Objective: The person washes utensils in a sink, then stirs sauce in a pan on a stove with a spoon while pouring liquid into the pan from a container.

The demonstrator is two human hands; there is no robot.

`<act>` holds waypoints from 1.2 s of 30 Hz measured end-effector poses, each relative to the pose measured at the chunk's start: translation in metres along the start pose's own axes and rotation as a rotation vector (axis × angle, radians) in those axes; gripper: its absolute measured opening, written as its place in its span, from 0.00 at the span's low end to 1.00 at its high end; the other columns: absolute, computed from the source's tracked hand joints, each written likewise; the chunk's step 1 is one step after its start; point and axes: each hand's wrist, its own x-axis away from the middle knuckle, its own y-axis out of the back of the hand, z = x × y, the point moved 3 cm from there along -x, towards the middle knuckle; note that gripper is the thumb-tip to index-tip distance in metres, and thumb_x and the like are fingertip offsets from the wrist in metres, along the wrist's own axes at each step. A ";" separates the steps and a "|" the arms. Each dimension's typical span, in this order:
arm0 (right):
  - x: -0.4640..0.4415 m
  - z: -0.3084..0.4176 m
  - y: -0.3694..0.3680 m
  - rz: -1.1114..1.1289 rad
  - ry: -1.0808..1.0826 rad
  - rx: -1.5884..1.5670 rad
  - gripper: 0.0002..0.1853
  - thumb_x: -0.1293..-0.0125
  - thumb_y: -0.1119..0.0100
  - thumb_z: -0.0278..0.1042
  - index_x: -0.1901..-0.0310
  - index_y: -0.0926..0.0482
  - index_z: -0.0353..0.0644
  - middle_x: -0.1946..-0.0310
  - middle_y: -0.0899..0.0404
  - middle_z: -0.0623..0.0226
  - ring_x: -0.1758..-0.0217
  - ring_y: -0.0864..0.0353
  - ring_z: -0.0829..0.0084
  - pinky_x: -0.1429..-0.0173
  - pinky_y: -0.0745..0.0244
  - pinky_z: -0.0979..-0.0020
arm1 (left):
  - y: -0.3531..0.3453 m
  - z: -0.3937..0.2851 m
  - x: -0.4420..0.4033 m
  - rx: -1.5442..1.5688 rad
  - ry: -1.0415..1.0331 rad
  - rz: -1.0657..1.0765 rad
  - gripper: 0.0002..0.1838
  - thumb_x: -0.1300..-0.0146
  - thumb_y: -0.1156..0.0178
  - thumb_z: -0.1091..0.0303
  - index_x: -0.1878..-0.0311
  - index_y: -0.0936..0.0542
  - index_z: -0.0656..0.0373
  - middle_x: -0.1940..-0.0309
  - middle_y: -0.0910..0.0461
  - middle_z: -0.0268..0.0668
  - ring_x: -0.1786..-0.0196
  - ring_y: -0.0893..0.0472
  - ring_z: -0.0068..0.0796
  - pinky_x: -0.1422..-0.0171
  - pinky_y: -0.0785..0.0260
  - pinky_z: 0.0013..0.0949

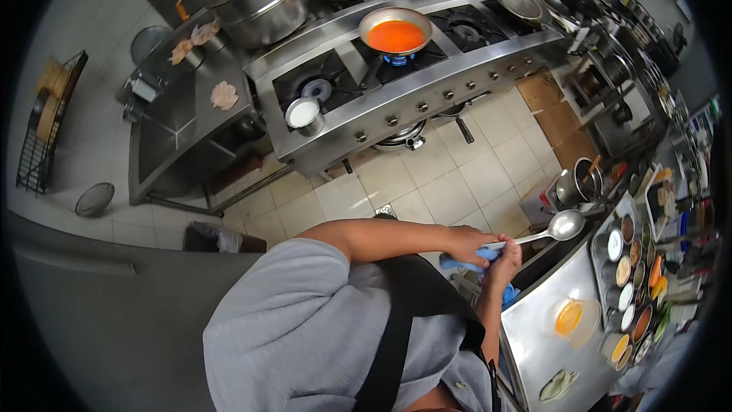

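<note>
A large metal spoon (pixel 565 225) points to the right over the corner of the steel counter, its handle running back to my hands. My left hand (pixel 467 246) is closed around the handle end, with a blue cloth (pixel 451 262) bunched beneath it. Against it, my right hand (pixel 505 261) pinches the handle; the cloth lies between the two hands, and part of it is hidden by them. On the stove, a pan (pixel 396 30) of orange-red sauce sits over a blue flame.
A metal cup of white contents (pixel 305 115) stands at the stove's front left corner. The steel counter (pixel 534 336) on the right holds trays of small bowls, a container and a crumpled cloth (pixel 559 385). A pot (pixel 578 183) stands near the spoon.
</note>
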 end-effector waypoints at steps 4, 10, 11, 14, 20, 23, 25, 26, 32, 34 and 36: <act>-0.012 0.066 -0.010 -0.033 0.091 0.018 0.14 0.29 0.56 0.43 0.64 0.31 0.39 0.72 0.26 0.64 0.70 0.25 0.72 0.63 0.25 0.70 | 0.054 0.027 0.053 0.069 -0.022 -0.325 0.35 0.43 0.39 0.54 0.34 0.38 0.56 0.44 0.31 0.49 0.42 0.29 0.43 0.39 0.36 0.40; -0.043 0.059 0.004 -0.030 -0.193 -0.028 0.20 0.30 0.58 0.51 0.70 0.30 0.43 0.85 0.33 0.69 0.87 0.33 0.73 0.81 0.31 0.70 | 0.205 0.115 0.218 -0.060 0.492 -1.145 0.13 0.43 0.39 0.67 0.55 0.21 0.60 0.62 0.20 0.40 0.57 0.21 0.34 0.52 0.30 0.34; -0.042 0.030 0.007 -0.042 -0.279 0.004 0.21 0.31 0.58 0.51 0.73 0.29 0.43 0.88 0.35 0.70 0.90 0.35 0.73 0.84 0.33 0.70 | 0.219 0.173 0.251 -0.239 0.572 -1.276 0.14 0.45 0.38 0.67 0.56 0.21 0.61 0.63 0.20 0.43 0.57 0.21 0.37 0.53 0.30 0.35; -0.044 -0.072 0.037 0.009 -0.326 0.549 0.16 0.37 0.55 0.38 0.79 0.29 0.40 0.89 0.35 0.68 0.92 0.35 0.71 0.87 0.35 0.69 | 0.280 0.237 0.315 -0.471 0.620 -1.212 0.10 0.54 0.42 0.77 0.65 0.22 0.65 0.64 0.23 0.51 0.58 0.24 0.52 0.51 0.32 0.44; 0.012 -0.068 -0.035 0.060 -0.642 0.219 0.07 0.37 0.48 0.34 0.65 0.25 0.39 0.85 0.32 0.69 0.85 0.30 0.73 0.83 0.30 0.68 | 0.329 0.343 0.344 -0.329 0.898 -0.887 0.17 0.62 0.38 0.78 0.62 0.24 0.68 0.60 0.24 0.53 0.53 0.25 0.53 0.46 0.33 0.43; 0.026 -0.101 -0.039 0.115 -0.812 0.140 0.09 0.35 0.49 0.36 0.61 0.26 0.39 0.84 0.33 0.70 0.83 0.30 0.74 0.81 0.28 0.69 | 0.334 0.352 0.344 -0.326 0.902 -0.810 0.18 0.63 0.37 0.79 0.63 0.22 0.68 0.59 0.24 0.54 0.51 0.25 0.52 0.45 0.33 0.42; 0.036 -0.109 -0.043 0.027 -0.821 0.218 0.07 0.35 0.49 0.34 0.64 0.27 0.40 0.84 0.32 0.70 0.85 0.33 0.76 0.83 0.29 0.69 | 0.334 0.361 0.347 -0.305 0.910 -0.786 0.19 0.65 0.35 0.79 0.63 0.21 0.67 0.58 0.24 0.53 0.50 0.25 0.51 0.45 0.32 0.41; 0.040 -0.118 -0.043 -0.015 -0.830 0.276 0.07 0.35 0.49 0.34 0.65 0.27 0.39 0.84 0.32 0.69 0.86 0.33 0.76 0.83 0.30 0.69 | 0.333 0.364 0.345 -0.290 0.919 -0.775 0.19 0.65 0.34 0.78 0.63 0.21 0.67 0.57 0.24 0.53 0.50 0.25 0.50 0.44 0.32 0.41; 0.074 -0.141 -0.034 -0.199 -0.713 0.543 0.07 0.39 0.46 0.30 0.70 0.27 0.35 0.82 0.27 0.63 0.87 0.29 0.71 0.86 0.27 0.66 | 0.331 0.365 0.340 -0.336 0.935 -0.582 0.27 0.71 0.26 0.74 0.60 0.21 0.64 0.56 0.23 0.49 0.49 0.24 0.46 0.43 0.32 0.39; 0.070 -0.187 -0.002 -0.001 -0.551 0.779 0.10 0.39 0.46 0.33 0.69 0.26 0.32 0.81 0.25 0.58 0.85 0.25 0.67 0.86 0.26 0.67 | 0.331 0.359 0.335 -0.340 0.944 -0.518 0.30 0.72 0.25 0.72 0.58 0.21 0.63 0.55 0.24 0.48 0.49 0.24 0.46 0.43 0.32 0.39; 0.080 -0.233 0.020 0.202 -0.364 0.968 0.12 0.40 0.47 0.34 0.68 0.25 0.30 0.81 0.24 0.56 0.85 0.25 0.67 0.84 0.25 0.67 | 0.328 0.359 0.333 -0.331 0.971 -0.486 0.33 0.73 0.24 0.71 0.55 0.22 0.63 0.53 0.25 0.47 0.48 0.25 0.45 0.42 0.32 0.40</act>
